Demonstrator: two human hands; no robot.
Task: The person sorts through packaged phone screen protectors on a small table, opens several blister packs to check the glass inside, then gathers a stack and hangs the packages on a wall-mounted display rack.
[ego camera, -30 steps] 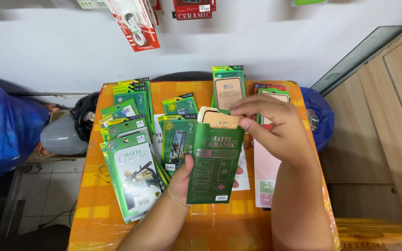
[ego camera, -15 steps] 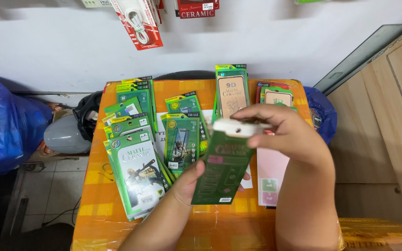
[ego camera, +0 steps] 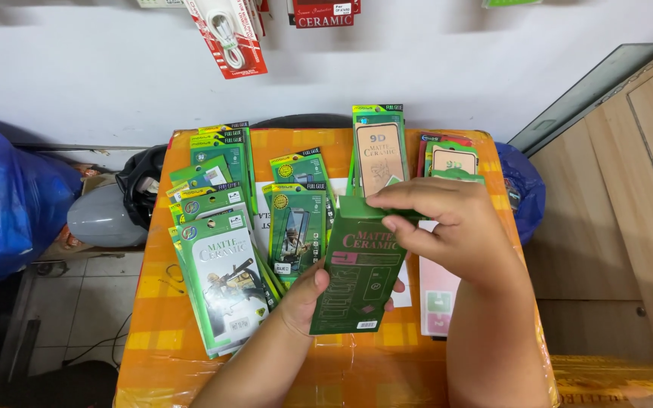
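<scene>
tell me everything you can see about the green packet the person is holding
The green packet is a flat, narrow, dark green card sleeve with pale lettering, line drawings and a small white barcode patch near its bottom edge. It is held roughly upright, slightly tilted, above the orange table. The left hand grips its lower left edge; the right hand pinches its folded top flap, which looks closed.

Right hand [ego camera: 447, 227] covers the top flap of the green sleeve package [ego camera: 357, 279] and part of the pink card [ego camera: 438, 302]; left hand [ego camera: 307, 295] hides the sleeve's lower left edge. Hanging cable pack [ego camera: 228, 34] — cut off by the top edge. Blue bag [ego camera: 9, 196] — cropped at left.
</scene>
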